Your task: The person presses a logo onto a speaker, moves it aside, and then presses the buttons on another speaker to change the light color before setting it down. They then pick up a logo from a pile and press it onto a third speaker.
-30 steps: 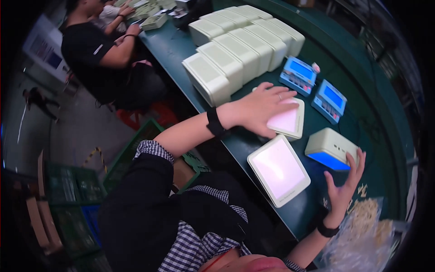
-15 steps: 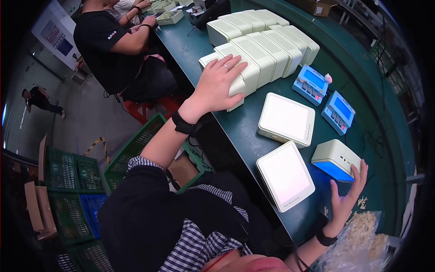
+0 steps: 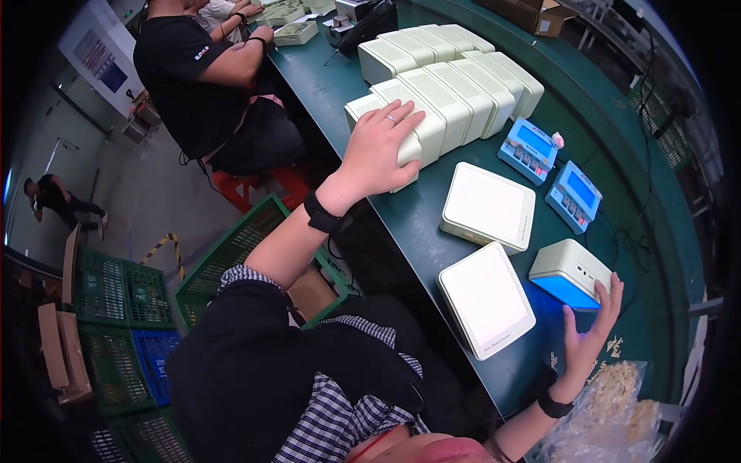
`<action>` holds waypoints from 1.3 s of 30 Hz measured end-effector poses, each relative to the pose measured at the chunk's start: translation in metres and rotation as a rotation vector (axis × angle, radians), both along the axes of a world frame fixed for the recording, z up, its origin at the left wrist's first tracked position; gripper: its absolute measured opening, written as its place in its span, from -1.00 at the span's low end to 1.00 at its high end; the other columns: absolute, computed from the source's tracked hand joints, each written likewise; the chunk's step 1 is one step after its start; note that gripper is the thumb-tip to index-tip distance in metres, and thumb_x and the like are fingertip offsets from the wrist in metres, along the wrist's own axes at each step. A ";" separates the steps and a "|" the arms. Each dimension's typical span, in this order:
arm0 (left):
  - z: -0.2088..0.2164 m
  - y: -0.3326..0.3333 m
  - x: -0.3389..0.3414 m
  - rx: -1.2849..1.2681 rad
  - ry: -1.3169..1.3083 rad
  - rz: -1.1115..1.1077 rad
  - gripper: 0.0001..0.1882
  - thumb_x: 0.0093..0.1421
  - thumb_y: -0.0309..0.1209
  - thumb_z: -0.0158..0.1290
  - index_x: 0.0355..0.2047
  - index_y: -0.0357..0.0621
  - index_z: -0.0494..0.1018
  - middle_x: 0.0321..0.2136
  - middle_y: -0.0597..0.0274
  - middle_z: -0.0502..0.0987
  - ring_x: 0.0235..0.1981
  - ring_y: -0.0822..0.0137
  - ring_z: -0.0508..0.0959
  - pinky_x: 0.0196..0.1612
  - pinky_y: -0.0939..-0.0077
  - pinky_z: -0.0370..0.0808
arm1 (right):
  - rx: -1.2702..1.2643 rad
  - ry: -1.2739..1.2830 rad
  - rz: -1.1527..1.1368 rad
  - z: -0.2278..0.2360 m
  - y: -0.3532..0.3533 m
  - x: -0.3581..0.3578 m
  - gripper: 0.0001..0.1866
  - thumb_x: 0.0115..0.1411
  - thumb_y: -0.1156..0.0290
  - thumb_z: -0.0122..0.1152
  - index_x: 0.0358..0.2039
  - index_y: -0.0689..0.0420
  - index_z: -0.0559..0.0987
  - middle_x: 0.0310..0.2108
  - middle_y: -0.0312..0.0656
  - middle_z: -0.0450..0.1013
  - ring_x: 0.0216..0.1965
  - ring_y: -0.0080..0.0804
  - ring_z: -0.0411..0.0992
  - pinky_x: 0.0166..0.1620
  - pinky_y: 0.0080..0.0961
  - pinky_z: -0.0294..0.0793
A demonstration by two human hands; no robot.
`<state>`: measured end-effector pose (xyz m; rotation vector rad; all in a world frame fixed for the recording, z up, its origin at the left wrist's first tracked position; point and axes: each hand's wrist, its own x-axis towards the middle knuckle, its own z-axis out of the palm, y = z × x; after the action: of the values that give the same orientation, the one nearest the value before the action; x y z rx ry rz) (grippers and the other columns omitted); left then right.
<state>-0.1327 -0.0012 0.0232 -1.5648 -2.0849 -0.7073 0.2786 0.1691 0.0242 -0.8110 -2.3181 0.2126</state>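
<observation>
My left hand (image 3: 378, 150) lies over the near end of a row of cream-coloured, rounded box devices (image 3: 432, 108). Its fingers reach across the top of the end device and its thumb bends down the side, gripping it. At the lower right, my right hand (image 3: 590, 332) is open, fingers and thumb apart. Its fingertips touch the end of a cream device (image 3: 571, 266) tipped so its glowing blue screen faces down toward me; ports show on its upper side. Between the hands lie two devices with lit white screens, one farther (image 3: 490, 204) and one nearer (image 3: 488, 301).
Two blue meters with displays (image 3: 529, 150) (image 3: 575, 197) stand right of the row. A clear bag of small pale pieces (image 3: 614, 393) sits by my right wrist. Green crates (image 3: 224, 255) stand left of the green table (image 3: 409, 231). A co-worker (image 3: 197, 69) sits at the far left.
The view has shifted slightly. Both hands keep nearly the same places on the devices. A person in the left background has moved a little.
</observation>
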 end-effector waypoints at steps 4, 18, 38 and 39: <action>0.003 -0.001 0.005 -0.011 -0.012 0.000 -0.25 -0.11 -0.23 0.25 0.15 -0.17 0.38 0.19 -0.11 0.37 0.26 -0.04 0.32 0.28 0.09 0.21 | -0.005 -0.006 -0.007 0.000 0.001 0.000 -0.40 0.07 0.33 0.34 0.15 0.01 0.40 0.36 -0.09 0.14 0.42 0.01 -0.03 0.39 -0.06 -0.01; 0.011 -0.010 0.046 -0.100 -0.092 0.005 -0.11 -0.12 -0.23 0.28 0.26 -0.14 0.26 0.25 -0.11 0.27 0.31 -0.10 0.22 0.30 0.04 0.18 | -0.002 -0.010 -0.019 0.001 0.001 -0.001 -0.42 0.11 0.36 0.32 0.16 0.05 0.39 0.36 -0.10 0.15 0.43 -0.05 -0.01 0.41 -0.10 -0.04; 0.051 0.002 -0.013 -0.448 0.090 -0.494 0.24 -0.40 0.11 0.40 0.33 -0.09 0.19 0.29 -0.06 0.21 0.29 -0.14 0.20 0.33 -0.01 0.12 | -0.020 -0.019 -0.028 0.007 0.002 -0.002 -0.44 0.05 0.43 0.35 0.10 0.02 0.44 0.34 -0.05 0.17 0.40 0.03 0.03 0.39 -0.11 0.03; 0.051 0.004 -0.010 -0.425 0.081 -0.489 0.24 -0.40 0.12 0.39 0.32 -0.09 0.21 0.27 -0.05 0.24 0.28 -0.13 0.22 0.32 0.00 0.14 | -0.017 -0.017 -0.043 0.008 0.002 -0.002 -0.45 0.04 0.42 0.36 0.08 0.03 0.46 0.33 -0.06 0.18 0.39 0.05 0.05 0.37 -0.10 0.05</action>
<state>-0.1431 0.0030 0.0743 -2.3406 -1.8870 -0.3477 0.2763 0.1712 0.0319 -0.8729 -2.3152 0.2078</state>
